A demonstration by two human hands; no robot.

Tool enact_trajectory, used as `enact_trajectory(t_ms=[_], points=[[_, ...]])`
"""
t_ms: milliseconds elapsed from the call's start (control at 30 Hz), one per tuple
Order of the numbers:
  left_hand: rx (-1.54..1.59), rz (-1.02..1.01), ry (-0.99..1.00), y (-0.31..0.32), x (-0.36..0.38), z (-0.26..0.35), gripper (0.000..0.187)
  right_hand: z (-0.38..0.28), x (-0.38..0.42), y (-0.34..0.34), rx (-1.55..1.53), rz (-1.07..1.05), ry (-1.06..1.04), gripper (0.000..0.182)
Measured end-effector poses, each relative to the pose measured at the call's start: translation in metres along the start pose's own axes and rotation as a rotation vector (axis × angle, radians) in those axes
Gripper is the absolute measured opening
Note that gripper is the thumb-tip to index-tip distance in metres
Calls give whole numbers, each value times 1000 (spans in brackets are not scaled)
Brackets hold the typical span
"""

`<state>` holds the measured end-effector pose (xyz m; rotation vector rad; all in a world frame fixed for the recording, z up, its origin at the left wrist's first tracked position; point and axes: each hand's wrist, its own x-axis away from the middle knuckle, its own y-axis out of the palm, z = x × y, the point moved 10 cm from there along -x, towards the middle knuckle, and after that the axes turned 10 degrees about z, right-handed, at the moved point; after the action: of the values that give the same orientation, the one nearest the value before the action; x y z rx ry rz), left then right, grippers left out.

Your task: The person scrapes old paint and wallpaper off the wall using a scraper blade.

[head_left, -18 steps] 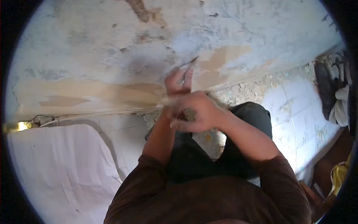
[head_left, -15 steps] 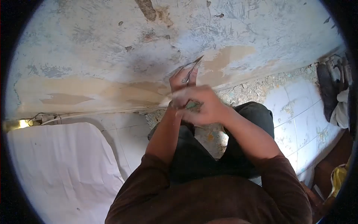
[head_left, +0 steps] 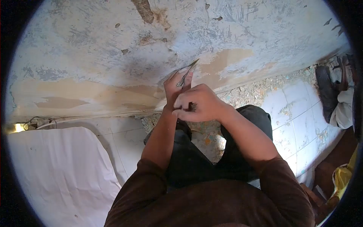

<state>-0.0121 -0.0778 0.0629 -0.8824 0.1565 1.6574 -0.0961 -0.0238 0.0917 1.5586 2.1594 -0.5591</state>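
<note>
My left hand (head_left: pixel 174 86) is raised close to the wall and closed around a putty knife (head_left: pixel 191 67). Its thin blade is seen nearly edge-on and points up and to the right; the handle is mostly hidden in the hand. My right hand (head_left: pixel 200 103) is crossed over to my left wrist, with fingers curled and their tips against it. Behind the hands the wall (head_left: pixel 94 49) is pale and scuffed, with chips and grey marks. Smooth tan patches (head_left: pixel 227 60) of filler-like coating lie along its lower part.
Broken rubble (head_left: pixel 249 94) runs along the wall's foot. A white sheet (head_left: pixel 64 162) covers the floor at left, near a bright lamp (head_left: pixel 19 127) and thin cables. White tiles (head_left: pixel 298 117) lie at right, beside a dark shoe (head_left: pixel 326 89) and a yellow bag (head_left: pixel 342 178).
My right hand, blurred and more open before, has curled its fingers against my left wrist. The view has shifted slightly, and the putty knife stays in my left hand.
</note>
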Motion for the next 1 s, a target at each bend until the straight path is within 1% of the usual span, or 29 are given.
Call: enact_trajectory(t_ms=[67, 100, 167, 200, 267, 300, 333, 367, 400, 433, 500, 533, 567, 633, 667, 733, 833, 867, 933, 967, 1000], points=[[-26, 30, -10, -1, 3, -6, 15, 19, 7, 25, 246, -316, 91, 27], [-54, 61, -19, -4, 3, -7, 14, 22, 9, 24, 245, -318, 91, 27], [-56, 47, -15, -4, 3, -6, 13, 71, 39, 24, 472, -549, 422, 33], [-54, 31, -13, -4, 4, -5, 13, 79, 43, 19, 470, -549, 421, 33], [-48, 15, -14, -5, 5, -1, 13, 114, 50, -20, 871, -408, 577, 39], [-61, 34, -37, -7, 4, 1, 13, 117, 51, -16, 873, -409, 582, 39], [-72, 52, -59, -9, 4, 2, 13, 109, 35, -33, 491, 80, 639, 47], [-68, 48, -54, -7, 5, 2, 13, 108, 35, -53, 87, 558, 647, 56], [-77, 83, 17, -9, 4, 6, 12, 129, 44, -31, -231, 628, 768, 56], [-88, 117, 90, -11, 2, 13, 12, 120, 37, -23, -233, 632, 762, 56], [-79, 81, 63, -8, 5, 16, 13, 128, 53, 10, -800, 807, 1092, 57], [-71, 50, 28, -5, 6, 16, 15, 133, 51, 19, -921, 779, 1108, 59], [-74, 47, 17, -2, 6, 17, 15, 139, 51, 23, -923, 780, 1120, 59], [-99, 72, -35, 0, 6, 12, 14, 138, 36, 42, -1295, 727, 1038, 61], [-101, 72, -38, 1, 5, 7, 14, 141, 36, 44, -1296, 726, 1042, 61], [-114, 79, 68, 2, 2, 10, 14, 134, 23, 44, -1432, 726, 903, 61], [-102, 40, 63, 6, 1, 7, 11, 126, 18, 41, -1464, 765, 893, 61], [-101, 39, 61, 9, 0, 7, 11, 137, 20, 42, -1463, 768, 894, 61], [-55, 63, 39, 11, -3, 9, 11, 145, 11, 47, -1636, 666, 789, 60], [-54, 61, 35, 11, -3, 12, 11, 151, 18, 48, -1635, 670, 793, 60], [-66, 51, 51, 11, -3, 17, 11, 139, 16, 47, -1662, 659, 817, 60]])
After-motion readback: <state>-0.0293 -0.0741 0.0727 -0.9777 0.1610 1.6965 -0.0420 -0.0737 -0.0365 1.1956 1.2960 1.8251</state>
